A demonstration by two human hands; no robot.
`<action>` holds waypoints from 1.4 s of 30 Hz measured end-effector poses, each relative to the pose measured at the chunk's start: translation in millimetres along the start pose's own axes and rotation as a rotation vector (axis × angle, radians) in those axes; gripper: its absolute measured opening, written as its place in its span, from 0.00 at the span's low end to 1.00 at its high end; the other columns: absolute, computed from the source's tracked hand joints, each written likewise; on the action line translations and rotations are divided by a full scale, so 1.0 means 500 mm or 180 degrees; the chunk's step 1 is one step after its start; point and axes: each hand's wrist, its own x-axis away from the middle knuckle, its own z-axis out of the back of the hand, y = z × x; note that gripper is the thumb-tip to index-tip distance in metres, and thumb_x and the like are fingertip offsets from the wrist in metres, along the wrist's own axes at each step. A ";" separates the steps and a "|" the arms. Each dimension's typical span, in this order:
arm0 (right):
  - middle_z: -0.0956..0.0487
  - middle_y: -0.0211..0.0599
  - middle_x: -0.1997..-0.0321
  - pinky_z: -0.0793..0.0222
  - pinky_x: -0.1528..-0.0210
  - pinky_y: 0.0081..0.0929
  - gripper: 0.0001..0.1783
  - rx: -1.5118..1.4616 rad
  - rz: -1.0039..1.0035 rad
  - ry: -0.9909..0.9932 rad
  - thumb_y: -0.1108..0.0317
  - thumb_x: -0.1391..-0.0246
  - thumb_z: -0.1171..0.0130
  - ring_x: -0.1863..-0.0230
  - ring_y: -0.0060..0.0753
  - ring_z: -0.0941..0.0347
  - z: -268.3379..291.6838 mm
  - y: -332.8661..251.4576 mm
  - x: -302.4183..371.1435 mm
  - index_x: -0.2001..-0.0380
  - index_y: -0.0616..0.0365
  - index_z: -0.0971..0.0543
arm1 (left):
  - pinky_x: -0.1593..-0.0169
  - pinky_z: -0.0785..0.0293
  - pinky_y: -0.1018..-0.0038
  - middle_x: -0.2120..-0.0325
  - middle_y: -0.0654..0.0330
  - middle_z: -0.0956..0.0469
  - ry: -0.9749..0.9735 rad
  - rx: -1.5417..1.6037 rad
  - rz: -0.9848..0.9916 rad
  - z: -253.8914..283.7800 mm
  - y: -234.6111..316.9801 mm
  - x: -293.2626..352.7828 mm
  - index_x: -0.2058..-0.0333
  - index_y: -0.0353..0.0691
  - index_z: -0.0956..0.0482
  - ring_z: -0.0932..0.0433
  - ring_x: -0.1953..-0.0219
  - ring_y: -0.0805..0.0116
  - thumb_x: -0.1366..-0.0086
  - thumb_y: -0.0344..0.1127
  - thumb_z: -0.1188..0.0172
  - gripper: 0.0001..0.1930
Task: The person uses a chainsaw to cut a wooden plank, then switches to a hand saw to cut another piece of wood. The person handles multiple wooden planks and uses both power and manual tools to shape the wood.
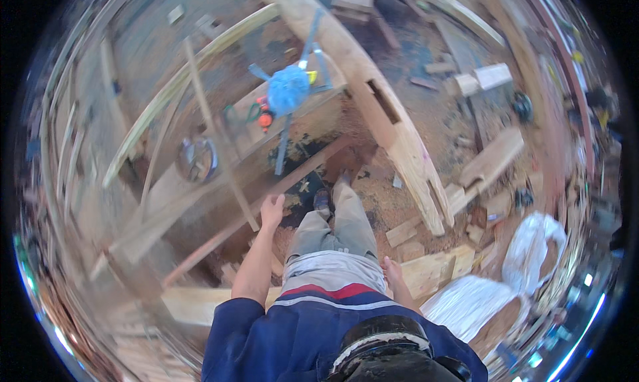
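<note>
"Bare wood, mostly. What lies nearest the left hand (pixel 271 212)?"

"A thin stick (pixel 217 134). Its lower end comes down just beside that hand, while a reddish strip of wood (pixel 213 245) slants past behind it. I can't tell whether the hand touches either."

"And its fingers?"

"Loosely curled and apart from the palm, with nothing seen in them."

"The right hand (pixel 393 273)?"

"Low beside the grey shorts (pixel 306 239), near a pale board (pixel 432 274). Its fingers are partly hidden, so I can't say whether they are open or closed on anything."

"What is that blue patch ahead?"

"A shaggy blue bundle (pixel 288 90) with straps trailing from it, near the right end of a wide board (pixel 166 192). A small orange-red object (pixel 264 116) lies just by its lower left, and a round, blurred item (pixel 198 160) sits further left along the same board."

"And to the right?"

"A long, shaped timber (pixel 356 76) with a slot cut in it runs down past the bundle. Offcuts and sawdust cover much of the floor (pixel 426 56) beyond, and a white sack (pixel 469 305) lies past the pale board."
</note>
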 end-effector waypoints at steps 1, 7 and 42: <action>0.18 0.43 0.58 0.26 0.61 0.31 0.28 0.0269 -0.0014 -0.0086 0.45 0.31 0.45 0.63 0.31 0.21 0.002 -0.050 -0.021 0.50 0.63 0.23 | 0.49 0.23 0.59 0.62 0.46 0.15 0.0099 0.0067 -0.0219 0.005 -0.002 -0.010 0.55 0.34 0.18 0.16 0.56 0.50 0.32 0.50 0.38 0.22; 0.23 0.28 0.71 0.43 0.77 0.25 0.23 0.1479 0.0504 -0.0094 0.47 0.32 0.42 0.75 0.17 0.35 -0.021 -0.306 -0.156 0.68 0.58 0.19 | 0.47 0.23 0.59 0.58 0.47 0.16 0.0819 0.0163 0.0250 0.004 -0.015 -0.184 0.53 0.35 0.19 0.17 0.53 0.48 0.33 0.48 0.38 0.21; 0.15 0.58 0.52 0.26 0.44 0.48 0.30 0.1503 0.0149 0.1046 0.43 0.39 0.45 0.47 0.59 0.20 -0.144 -0.025 -0.025 0.55 0.60 0.14 | 0.83 0.38 0.70 0.85 0.64 0.32 0.0576 0.1183 -0.0347 0.056 0.141 -0.298 0.64 0.33 0.25 0.35 0.86 0.74 0.28 0.42 0.36 0.16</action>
